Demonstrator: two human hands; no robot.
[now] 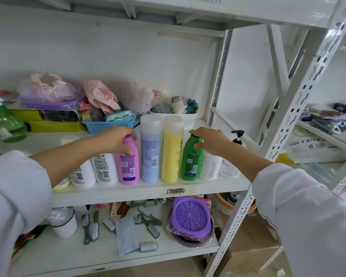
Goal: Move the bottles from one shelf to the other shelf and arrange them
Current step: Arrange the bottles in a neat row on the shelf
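A: Which step is the person working through?

B: Judging by the row, the arranging — a line of bottles is standing along the front edge of the middle shelf point(218, 183). The left hand point(116, 136) is curling over the top of the pink bottle point(127, 163), fingers wrapping its cap and shoulder. The right hand point(209, 139) is closing around the neck of the green bottle point(191, 158), thumb in front and fingers behind.

A: And what is sitting between the two?

B: A tall blue bottle point(150, 150) and a tall yellow bottle point(172, 150), both upright and touching each other. White bottles are flanking the row on either side, and a pump bottle point(237, 136) is standing just behind the right wrist.

A: What is the next move asking for?

B: Probably a nudge or a lift straight up — the neighbours are packing in tightly, so any sideways tilt is risking a topple.

A: Is there room to move?

B: The bottles' bases are sitting close to the shelf lip, so pulling forward is chancy. Behind them, bare shelf is opening up before the blue basket point(108, 124) and the white tub point(188, 118). On the right, the steel upright point(288, 124) is hemming in the elbow.
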